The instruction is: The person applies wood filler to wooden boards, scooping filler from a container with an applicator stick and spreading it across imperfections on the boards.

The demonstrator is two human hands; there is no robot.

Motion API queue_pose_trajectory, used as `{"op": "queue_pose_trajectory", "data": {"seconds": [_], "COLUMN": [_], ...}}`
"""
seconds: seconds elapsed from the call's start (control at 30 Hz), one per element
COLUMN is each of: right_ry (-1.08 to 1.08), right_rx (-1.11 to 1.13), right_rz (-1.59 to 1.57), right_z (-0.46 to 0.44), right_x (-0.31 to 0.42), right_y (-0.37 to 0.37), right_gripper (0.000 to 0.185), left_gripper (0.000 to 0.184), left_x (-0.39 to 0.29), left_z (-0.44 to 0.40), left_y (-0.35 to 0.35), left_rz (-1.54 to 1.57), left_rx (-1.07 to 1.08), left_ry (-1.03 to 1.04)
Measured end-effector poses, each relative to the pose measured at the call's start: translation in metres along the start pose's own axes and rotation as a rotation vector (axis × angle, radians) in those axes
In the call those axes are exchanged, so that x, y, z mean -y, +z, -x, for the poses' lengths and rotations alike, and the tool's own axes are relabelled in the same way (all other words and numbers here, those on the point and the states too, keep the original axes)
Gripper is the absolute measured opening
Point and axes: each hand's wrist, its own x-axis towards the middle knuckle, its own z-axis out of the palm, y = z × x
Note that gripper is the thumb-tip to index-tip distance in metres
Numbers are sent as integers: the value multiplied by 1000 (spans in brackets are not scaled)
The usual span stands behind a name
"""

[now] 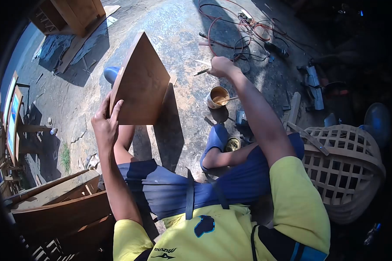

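Observation:
A brown wooden board or box-like piece stands tilted in front of me, left of centre. My left hand grips its lower left edge, with the thumb on the near face. To the right of the wood, my right hand is closed around a thin dark stick-like tool that points left. Below that hand, an open can of brownish paste stands on the ground with a stick leaning out of it. A second small open tin sits beside my right foot.
Tangled red and black cables lie at the top. A woven chair stands at the right, near a metal tool. Wooden furniture is at the upper left, and wooden panels are at the lower left.

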Motion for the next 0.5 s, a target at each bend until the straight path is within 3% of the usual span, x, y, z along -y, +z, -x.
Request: {"op": "queue_pose_trajectory", "data": {"seconds": [0.03,0.07,0.13,0.2,0.27,0.33,0.5], "right_ry": [52,32,21,170,227,137,73], "right_rx": [137,106,82,255,222,114,-64], "right_rz": [59,-48,-168,-46,-59,-18,15], "right_z": [-7,9,37,49,60,60,37], "right_x": [-34,-53,-75,-88,-79,-71,-54], "right_y": [31,40,63,92,112,128,163], "right_gripper": [31,28,29,26,20,17,19], "left_gripper": [43,43,42,42,43,43,41], "left_x": [-7,3,4,8,13,16,44], "left_z": [-9,-18,-32,-40,-43,-50,-49], "left_y": [1,6,18,27,27,26,18], "left_rz": [-43,-12,-64,88,297,422,566], "left_rx": [21,22,-21,-41,-47,-82,-196], "left_ry": [-25,-32,41,-85,-170,-229,-351]}}
